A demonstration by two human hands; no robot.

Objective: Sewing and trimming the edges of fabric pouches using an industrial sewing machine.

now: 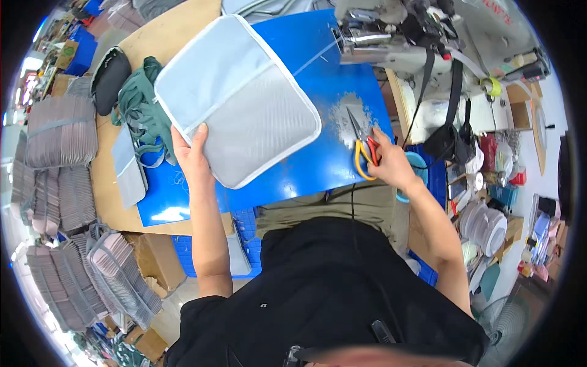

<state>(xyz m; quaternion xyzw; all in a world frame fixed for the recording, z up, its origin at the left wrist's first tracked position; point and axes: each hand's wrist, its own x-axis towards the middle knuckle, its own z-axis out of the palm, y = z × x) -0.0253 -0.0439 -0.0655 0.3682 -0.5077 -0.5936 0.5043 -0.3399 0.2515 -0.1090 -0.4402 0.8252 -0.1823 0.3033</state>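
My left hand [194, 156] grips a grey fabric panel [263, 113] by its near left edge, thumb on top. The panel is squarish with rounded corners, white piped edging and two grey tones split by a seam; it is held over the blue table top [293, 174]. A thin light strand [318, 56] runs from its far right edge toward the sewing machine [367, 37]. In my right hand [391, 162] are scissors [363, 144] with red and yellow handles, blades pointing away from me, close to a worn grey patch on the table.
Green fabric with straps [143, 101], a dark pouch [110, 79] and another grey panel [129, 171] lie left of the blue surface. Bundled stacks of fabric pieces [61, 131] stand farther left. Black straps [452, 98] hang at the right, above rolls of white tape [483, 223].
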